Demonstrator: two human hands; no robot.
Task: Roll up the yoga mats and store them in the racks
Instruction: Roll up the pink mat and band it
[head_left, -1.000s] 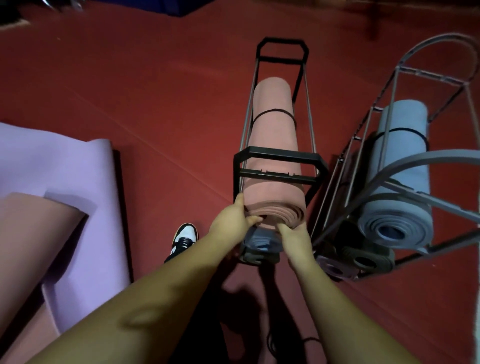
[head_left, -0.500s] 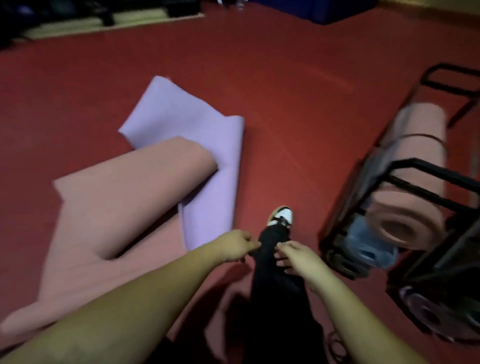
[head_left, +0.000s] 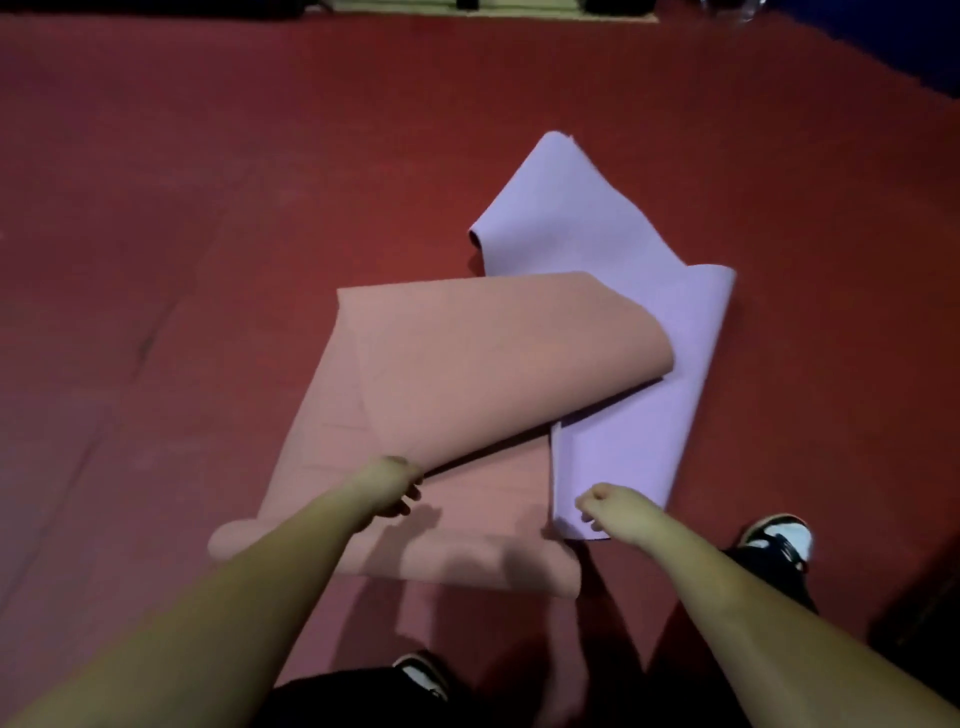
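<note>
Pink yoga mat (head_left: 467, 364), folded partly over the lilac mat (head_left: 649, 364), is reached for by both loosely curled, empty hands (left hand (head_left: 387, 491), right hand (head_left: 618, 512)); flattening it for rolling seems next.

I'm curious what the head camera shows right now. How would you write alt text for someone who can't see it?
Seen from above, a person's left hand reaches to the folded-over flap of a pink yoga mat on a red floor, while the right hand, loosely curled, hovers over a crumpled lilac yoga mat lying partly under it. Two black-and-white shoes show at the bottom.
</note>
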